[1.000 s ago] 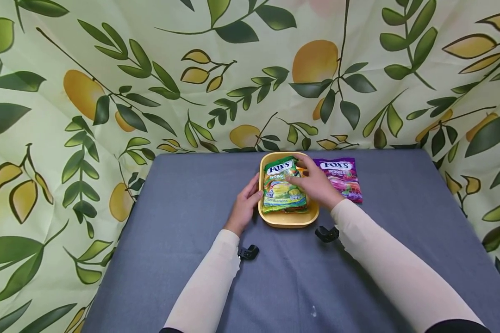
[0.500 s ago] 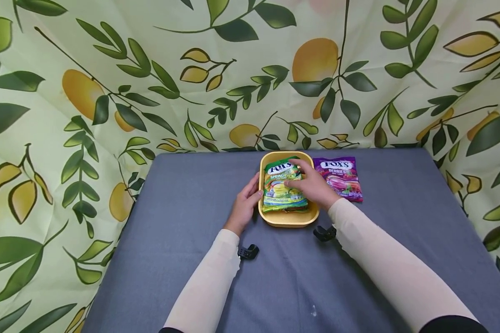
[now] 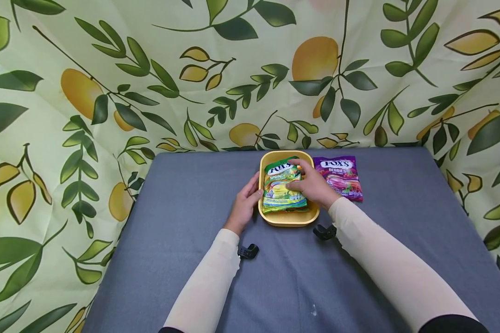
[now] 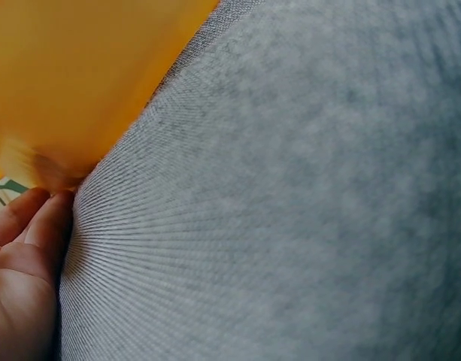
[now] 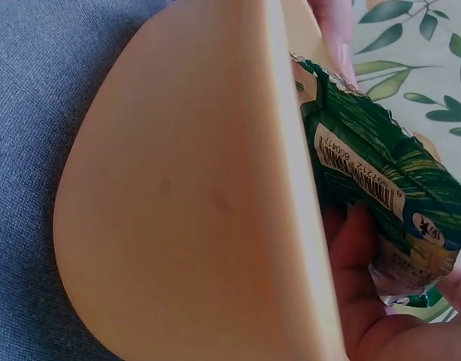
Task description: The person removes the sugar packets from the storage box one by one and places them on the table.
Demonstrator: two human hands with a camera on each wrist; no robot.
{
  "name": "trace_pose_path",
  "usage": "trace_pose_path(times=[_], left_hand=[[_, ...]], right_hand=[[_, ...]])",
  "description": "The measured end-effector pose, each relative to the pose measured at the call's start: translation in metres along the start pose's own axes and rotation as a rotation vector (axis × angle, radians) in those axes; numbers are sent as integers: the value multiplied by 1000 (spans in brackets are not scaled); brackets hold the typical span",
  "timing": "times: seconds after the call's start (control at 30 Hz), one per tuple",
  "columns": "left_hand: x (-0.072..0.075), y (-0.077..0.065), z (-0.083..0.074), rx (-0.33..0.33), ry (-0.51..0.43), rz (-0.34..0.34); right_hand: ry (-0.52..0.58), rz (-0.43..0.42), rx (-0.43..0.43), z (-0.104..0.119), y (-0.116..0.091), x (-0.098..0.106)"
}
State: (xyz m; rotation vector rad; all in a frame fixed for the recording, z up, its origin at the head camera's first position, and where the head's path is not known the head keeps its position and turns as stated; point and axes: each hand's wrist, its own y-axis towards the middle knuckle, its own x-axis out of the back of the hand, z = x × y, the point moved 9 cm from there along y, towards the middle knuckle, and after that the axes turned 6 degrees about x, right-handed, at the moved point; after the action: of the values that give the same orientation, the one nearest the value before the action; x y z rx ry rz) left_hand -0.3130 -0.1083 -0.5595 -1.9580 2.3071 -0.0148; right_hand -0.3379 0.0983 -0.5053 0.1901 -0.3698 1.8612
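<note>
While our left hand (image 3: 245, 206) rests along the left wall of the tray (image 3: 289, 219), its fingers fairly straight and touching the outside, our right hand (image 3: 314, 185) reaches over the right rim, thumb and fingers clamped on the green packet (image 3: 277, 187). That packet is inside the yellow tray, its FOX'S lettering toward the far end, and below its bottom edge we see a bare strip of tray floor. From the right wrist we see green wrapping with a barcode, tilted beyond the rim, and our fingers against it. Just right of the tray, the purple packet (image 3: 339, 176), marked FOX'S BERRIES, lies on the grey-blue surface (image 3: 183, 208), near the far edge. We wear pale sleeves (image 3: 208, 282), with a small black device (image 3: 247, 251) at each wrist. Behind the surface we see a pale cloth (image 3: 258, 64) printed with leaves and orange fruit.
</note>
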Motion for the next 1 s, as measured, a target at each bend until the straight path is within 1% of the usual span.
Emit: trace_pose_path(times=[0.23,0.47,0.67,1.0], left_hand=[[-1,2,0,-8,-21,1],[0,-1,-1,11,-1,-6],[0,-1,-1,20,-4,-4],[0,-1,0,12,-20,1]], right_hand=[[34,-17,14,1,0,2],[64,-47,46,3,0,5],[87,-59,49,5,-3,6],[130,-75,76,5,-4,9]])
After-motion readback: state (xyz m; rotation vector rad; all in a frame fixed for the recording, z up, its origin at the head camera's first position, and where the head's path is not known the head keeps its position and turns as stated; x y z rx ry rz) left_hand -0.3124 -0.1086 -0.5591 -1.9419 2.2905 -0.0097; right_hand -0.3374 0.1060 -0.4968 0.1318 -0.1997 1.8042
